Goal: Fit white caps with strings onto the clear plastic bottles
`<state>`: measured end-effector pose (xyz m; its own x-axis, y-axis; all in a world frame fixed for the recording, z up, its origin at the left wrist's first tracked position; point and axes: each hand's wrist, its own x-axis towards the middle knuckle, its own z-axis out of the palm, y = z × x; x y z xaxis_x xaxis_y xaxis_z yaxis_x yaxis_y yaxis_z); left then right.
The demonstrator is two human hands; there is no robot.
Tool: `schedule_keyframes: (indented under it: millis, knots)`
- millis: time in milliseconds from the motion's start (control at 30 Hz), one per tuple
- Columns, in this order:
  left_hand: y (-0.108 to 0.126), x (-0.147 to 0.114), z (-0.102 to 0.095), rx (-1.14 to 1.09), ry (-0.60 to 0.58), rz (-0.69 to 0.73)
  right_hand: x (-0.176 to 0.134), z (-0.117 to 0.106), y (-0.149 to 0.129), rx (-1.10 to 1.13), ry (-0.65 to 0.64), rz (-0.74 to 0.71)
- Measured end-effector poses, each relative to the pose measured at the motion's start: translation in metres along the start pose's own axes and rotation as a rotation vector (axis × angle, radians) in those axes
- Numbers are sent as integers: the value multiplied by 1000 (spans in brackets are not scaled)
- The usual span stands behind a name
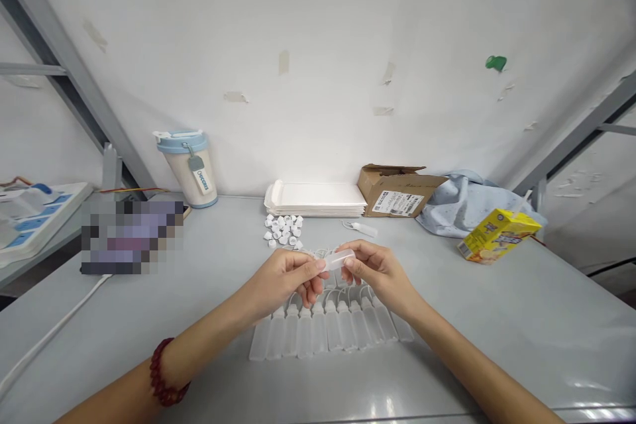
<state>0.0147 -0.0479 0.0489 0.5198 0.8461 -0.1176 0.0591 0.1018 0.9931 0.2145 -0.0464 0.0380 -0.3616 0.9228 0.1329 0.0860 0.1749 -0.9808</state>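
Between my two hands is a small translucent plastic bottle (340, 260), held nearly level above the table. My left hand (297, 275) pinches its left end between thumb and fingers, while my right hand (372, 268) grips the right end. Below them a row of similar translucent bottles (318, 332) lies side by side, with thin white loops at their necks. More bottles behind that row are partly covered by my hands. A pile of small white caps (284, 230) sits just beyond my left hand. One looped bottle (362, 228) lies alone past my right hand.
Along the wall stand a tumbler (191, 172), a stack of white padded envelopes (318, 200), an open cardboard box (400, 192) and a blue cloth (464, 195). A yellow drink carton (498, 236) is at right. A blurred phone-like object (134, 238) and white cable (54, 331) lie left.
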Motion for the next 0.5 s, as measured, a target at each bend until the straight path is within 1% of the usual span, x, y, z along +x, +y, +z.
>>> schedule_keyframes:
  millis: [100,233,300,400,500]
  knots:
    - [0,-1,1,124,27,69,0,0,2,13,-12,1]
    - [-1,-3,4,349,115,159,0,-1,2,28,-6,12]
    - [-3,-4,5,522,161,274,0,0,0,33,-3,18]
    - [-7,-3,6,797,218,508,0,0,-2,40,1,25]
    - [-13,-2,4,986,251,736,0,1,-2,25,14,30]
